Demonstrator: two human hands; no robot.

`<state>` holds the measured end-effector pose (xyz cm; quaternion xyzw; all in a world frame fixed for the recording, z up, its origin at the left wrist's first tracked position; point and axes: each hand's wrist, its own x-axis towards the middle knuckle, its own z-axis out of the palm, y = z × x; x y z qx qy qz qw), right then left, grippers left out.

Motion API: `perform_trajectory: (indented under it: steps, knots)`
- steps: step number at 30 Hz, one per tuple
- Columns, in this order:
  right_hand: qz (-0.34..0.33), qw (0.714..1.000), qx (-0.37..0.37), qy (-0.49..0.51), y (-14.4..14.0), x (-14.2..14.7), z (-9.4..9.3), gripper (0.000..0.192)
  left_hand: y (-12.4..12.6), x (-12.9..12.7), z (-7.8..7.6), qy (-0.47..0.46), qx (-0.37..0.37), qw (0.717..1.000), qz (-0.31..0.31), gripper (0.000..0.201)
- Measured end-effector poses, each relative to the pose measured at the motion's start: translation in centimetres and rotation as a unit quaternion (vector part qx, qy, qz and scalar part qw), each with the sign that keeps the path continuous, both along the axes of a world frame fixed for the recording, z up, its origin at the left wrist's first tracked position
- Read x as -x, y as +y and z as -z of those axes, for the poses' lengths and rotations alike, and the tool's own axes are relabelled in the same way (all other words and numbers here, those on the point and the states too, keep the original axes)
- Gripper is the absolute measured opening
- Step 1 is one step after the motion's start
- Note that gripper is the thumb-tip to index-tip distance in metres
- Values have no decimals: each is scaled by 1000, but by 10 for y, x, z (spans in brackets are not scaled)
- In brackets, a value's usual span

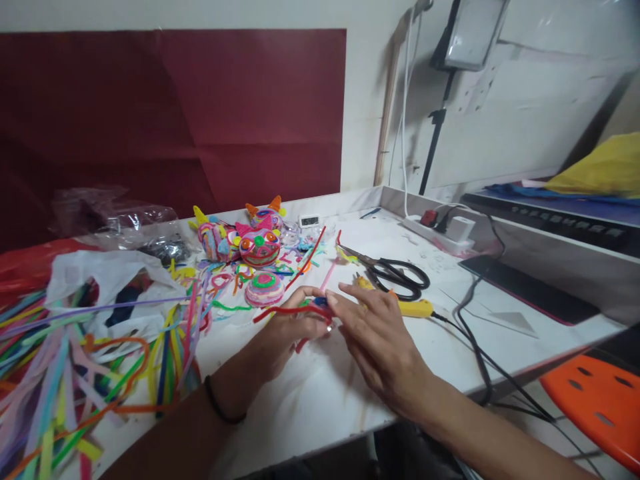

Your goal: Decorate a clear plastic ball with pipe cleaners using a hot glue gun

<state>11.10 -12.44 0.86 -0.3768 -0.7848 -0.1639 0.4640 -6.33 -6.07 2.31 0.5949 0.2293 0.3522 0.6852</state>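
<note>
Both of my hands met near the middle of the tabletop, working one small piece. My left hand (287, 327) pinched a red pipe cleaner (293, 311) between thumb and fingers, closed on it, and a small blue and multicoloured coil sat where the fingertips met. My right hand (380, 340) lay flat beside it, fingers straight and spread, their tips touching the same coil; it gripped nothing that I could see.

Judging by the table, a fair share of the making looked done: finished bright cat-like faces (259, 245) stood toward the back edge, with a flat spiral disc (264, 288) just in front of them. The piece in my hands looked only begun, a short wound core with a long red tail left loose. A big heap of unused pipe cleaners (75, 373) covered the left edge.

Scissors (395, 273) and a yellow-handled tool (415, 308) lay just beyond my right hand. The white tabletop (320, 393) was scuffed. A dark red sheet (175, 113) hung on the pale wall behind, and an orange stool (595, 400) stood off the right corner.
</note>
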Motion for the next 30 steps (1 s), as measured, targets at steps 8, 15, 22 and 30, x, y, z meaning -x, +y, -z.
perform_trajectory:
  steps: [8,15,22,30]
  knots:
    - [-50,882,279,376,-15,10,-4,16,1,2,3,20,48,999,-12,34]
    - [-197,565,532,600,-7,26,-12,34,-1,3,2,53,54,997,-12,44]
    - [-239,528,509,637,-4,34,-8,32,2,4,9,75,53,996,-22,49]
    - [-222,530,500,648,-1,31,-4,32,6,3,8,82,11,994,-65,46]
